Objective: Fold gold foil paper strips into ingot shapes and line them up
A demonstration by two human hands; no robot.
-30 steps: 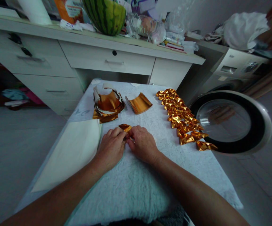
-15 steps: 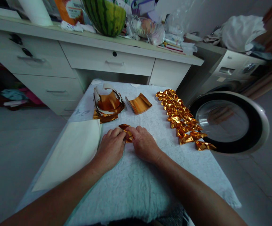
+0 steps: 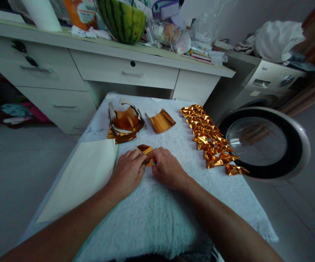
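Found a small folded gold foil piece (image 3: 145, 148) at the centre of the frame, low over the cloth-covered table (image 3: 157, 218). Had it pinched from both sides, left hand (image 3: 129, 165) at its left end and right hand (image 3: 168, 167) at its right. Could not be sure of the exact thumb hold, with the knuckles hiding much of the foil. Judged the piece very light and thin, slick on its shiny face, apt to hold a crease and to crush under a hard squeeze. Reckoned the folded ends best for a soft grip, middle left unpressed. Saw a curved gold sheet (image 3: 162, 120) above centre and a ring of curled sheets (image 3: 127, 118) left of it, both with raised edges easy to lift. Noted white paper (image 3: 83, 178) at lower left, near the left hand. Saw room to move right of the right hand, as far as rows of folded gold pieces (image 3: 208, 129) by the table's right edge. Noted the open washer door (image 3: 300, 142) beyond, at frame right.
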